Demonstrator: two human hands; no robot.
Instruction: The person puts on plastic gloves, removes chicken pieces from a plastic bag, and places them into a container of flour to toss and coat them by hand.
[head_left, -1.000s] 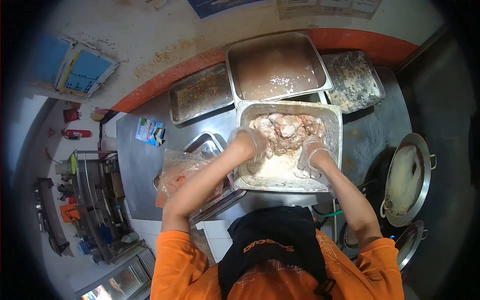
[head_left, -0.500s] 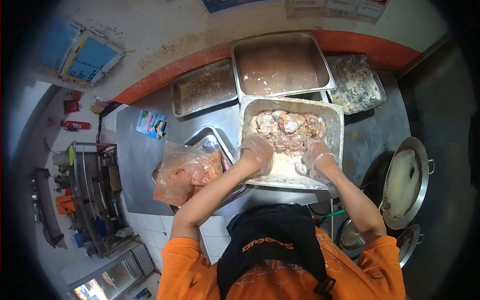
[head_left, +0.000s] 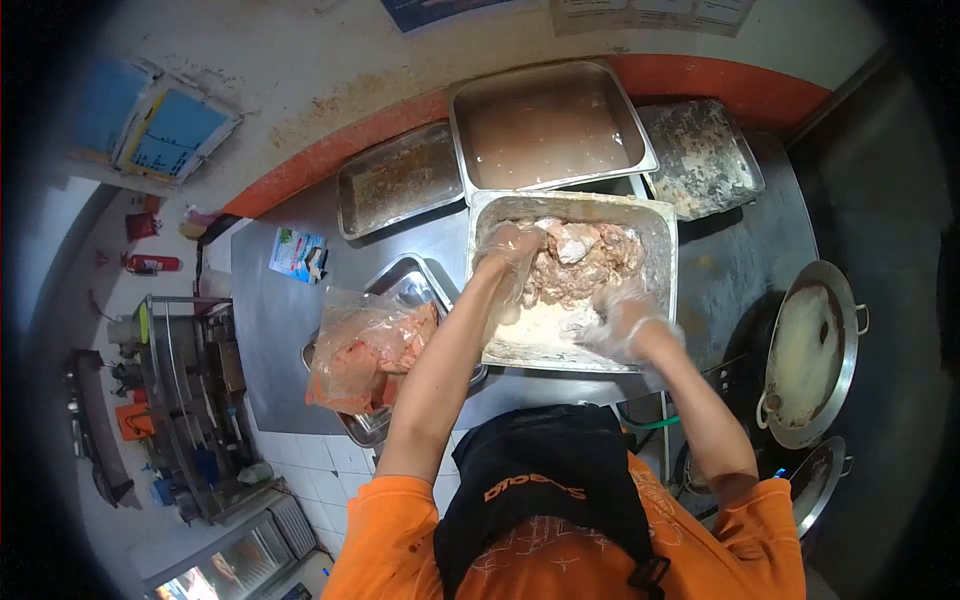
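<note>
A deep metal pan (head_left: pixel 672 285) holds pieces of raw meat (head_left: pixel 590 262) coated in flour, heaped at its far side. Loose white flour (head_left: pixel 535 330) covers the near part of the pan. My left hand (head_left: pixel 515 250), in a clear plastic glove, reaches to the pan's far left and touches the edge of the heap; its fingertips are hidden, so its grip does not show. Over the flour at the near right, my right hand (head_left: pixel 628 318), gloved too, has its fingers stretched to the left and slightly blurred, with nothing visible in them.
A plastic bag of raw meat (head_left: pixel 365 355) lies on a metal tray (head_left: pixel 440 290) to the left. Behind the pan stands a deep container of brownish liquid (head_left: pixel 550 130), between two shallow trays (head_left: pixel 400 185). A blue-and-white packet (head_left: pixel 298 255) lies far left. Large woks (head_left: pixel 805 360) stand at right.
My left hand has moved away from me, from the near flour to the far left of the heap. My right hand has shifted slightly left over the flour.
</note>
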